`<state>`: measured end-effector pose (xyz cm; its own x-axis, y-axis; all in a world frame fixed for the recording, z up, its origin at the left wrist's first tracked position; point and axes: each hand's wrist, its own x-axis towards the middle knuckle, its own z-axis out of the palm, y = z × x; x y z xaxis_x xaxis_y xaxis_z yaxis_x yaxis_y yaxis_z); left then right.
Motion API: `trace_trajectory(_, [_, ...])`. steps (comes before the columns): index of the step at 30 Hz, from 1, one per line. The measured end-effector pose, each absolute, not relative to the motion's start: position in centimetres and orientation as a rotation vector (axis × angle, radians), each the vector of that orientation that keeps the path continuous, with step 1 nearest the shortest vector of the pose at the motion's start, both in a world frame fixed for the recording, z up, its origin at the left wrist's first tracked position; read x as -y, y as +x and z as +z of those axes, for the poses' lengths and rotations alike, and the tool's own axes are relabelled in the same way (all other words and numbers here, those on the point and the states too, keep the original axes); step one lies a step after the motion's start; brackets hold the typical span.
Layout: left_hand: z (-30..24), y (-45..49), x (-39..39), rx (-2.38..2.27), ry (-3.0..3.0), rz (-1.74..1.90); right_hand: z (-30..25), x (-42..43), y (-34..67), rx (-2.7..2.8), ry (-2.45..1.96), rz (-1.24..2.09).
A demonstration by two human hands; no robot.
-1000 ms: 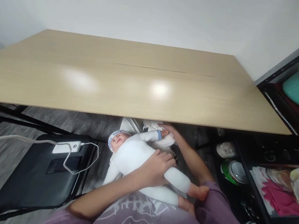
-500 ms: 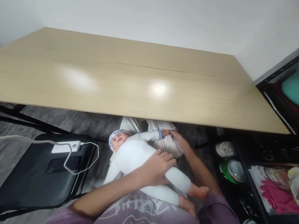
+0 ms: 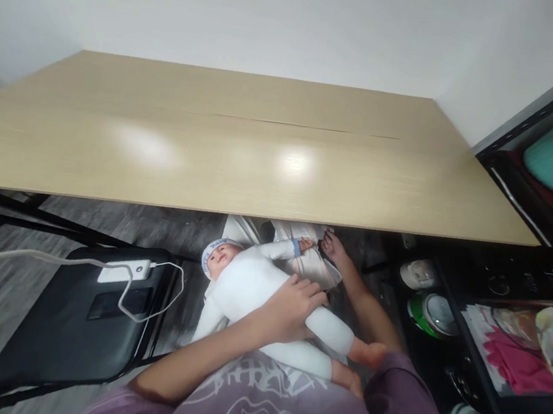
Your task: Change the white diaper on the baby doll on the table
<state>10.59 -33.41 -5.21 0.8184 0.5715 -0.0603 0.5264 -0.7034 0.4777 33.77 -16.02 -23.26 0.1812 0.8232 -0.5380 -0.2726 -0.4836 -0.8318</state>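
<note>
A baby doll in a white suit and a cap with blue lettering lies on its back across my lap, head to the left, bare feet to the right. My left hand wraps over its hip and upper thigh, fingers closed around it. Beyond the doll's blue-cuffed hand, my right hand is by the pale cloth over my knees, close under the table edge. Its fingers are slightly bent and apart, with nothing visible in them. My forearm crosses in front of part of the doll's body.
A wooden table spans the space ahead. At left, a black folding chair carries a white power bank with a cable and a dark phone-like slab. On the right, a dark shelf holds pink cloth and containers.
My right hand has moved slightly right and away from the doll's hand, leaving a small gap. My left hand and the doll stay in place.
</note>
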Motion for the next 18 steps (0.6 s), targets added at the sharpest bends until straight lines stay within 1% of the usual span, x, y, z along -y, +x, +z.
trace_trajectory(7, [-5.4, 10.5, 33.5, -0.823, 2.543, 0.151, -23.1, 17.8, 35.0, 0.650, -1.764, 1.369])
trace_trajectory(14, [-5.5, 10.6, 33.5, -0.819, 2.564, 0.151, -21.5, 22.9, 32.1, 1.197, -1.672, 1.236])
trace_trajectory(18, [-5.4, 10.6, 33.5, -0.836, 2.570, 0.126, -21.9, 26.0, 29.4, 1.478, -1.640, 1.121])
